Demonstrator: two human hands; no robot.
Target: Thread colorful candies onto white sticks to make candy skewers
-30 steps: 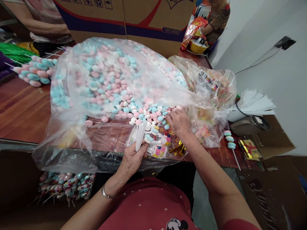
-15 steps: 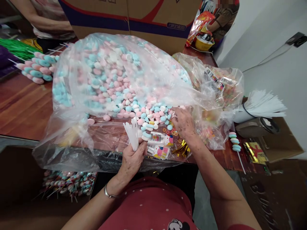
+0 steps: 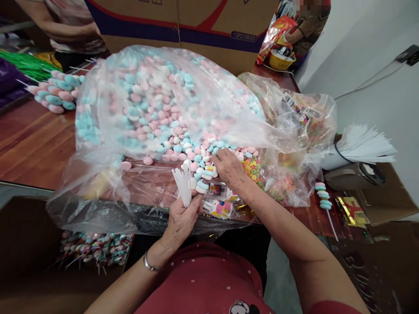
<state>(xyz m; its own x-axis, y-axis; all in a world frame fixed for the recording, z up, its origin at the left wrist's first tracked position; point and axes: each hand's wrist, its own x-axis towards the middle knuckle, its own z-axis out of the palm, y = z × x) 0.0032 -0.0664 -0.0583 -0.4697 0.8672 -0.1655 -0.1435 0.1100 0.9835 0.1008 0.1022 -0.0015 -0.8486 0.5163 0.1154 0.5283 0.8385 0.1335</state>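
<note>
My left hand is closed around a fanned bundle of thin white sticks, close to the table's front edge. Just beyond its thumb sit a few blue and white candies; whether they are threaded on a stick I cannot tell. My right hand reaches into the loose pink, blue and white candies, its fingers curled down and the tips partly hidden among them. These candies spill from the mouth of a large clear plastic bag. Small ring candies lie beside the right wrist.
Printed packets lie by the front edge. At right are a candy skewer, a holder of white sticks and another clear bag. Finished skewers lie at left; more fill a box below. Another person's arm shows behind.
My right hand has moved left, from the ring candies to the pink, blue and white ones, uncovering the rings. The left hand keeps its sticks. The whole view has shifted slightly.
</note>
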